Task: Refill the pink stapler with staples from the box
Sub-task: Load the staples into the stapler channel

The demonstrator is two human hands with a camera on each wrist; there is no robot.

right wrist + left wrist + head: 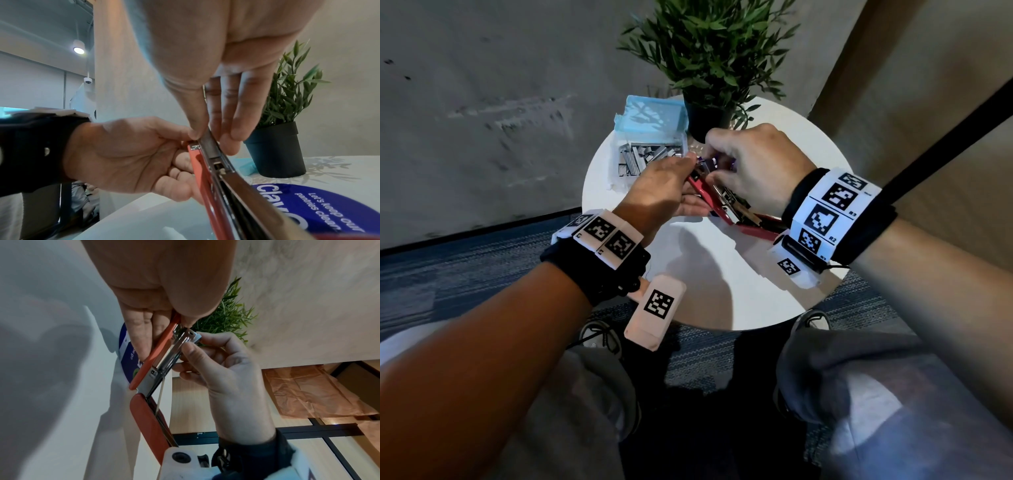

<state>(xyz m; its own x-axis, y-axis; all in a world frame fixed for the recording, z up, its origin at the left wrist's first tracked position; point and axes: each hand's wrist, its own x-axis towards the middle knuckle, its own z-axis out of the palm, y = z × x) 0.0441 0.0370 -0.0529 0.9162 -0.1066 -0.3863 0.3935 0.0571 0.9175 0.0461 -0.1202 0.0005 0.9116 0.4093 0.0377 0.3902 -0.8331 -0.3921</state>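
Note:
The pink stapler (722,212) is swung open above the round white table (722,294), with its pink top cover (150,415) folded back toward me. My left hand (664,192) grips the pink base arm (154,356) from the left, fingers beneath and thumb on top. My right hand (753,164) pinches the front end of the metal magazine (211,146) between thumb and fingers. A grey strip lies in the channel there. The clear box of staples (647,154) sits open behind my left hand, its blue lid (654,114) tipped back.
A plant in a black pot (709,120) stands at the table's far edge, just behind my hands. A round blue printed disc (308,207) lies on the table under the stapler. My knees and the carpet are below the table's near edge.

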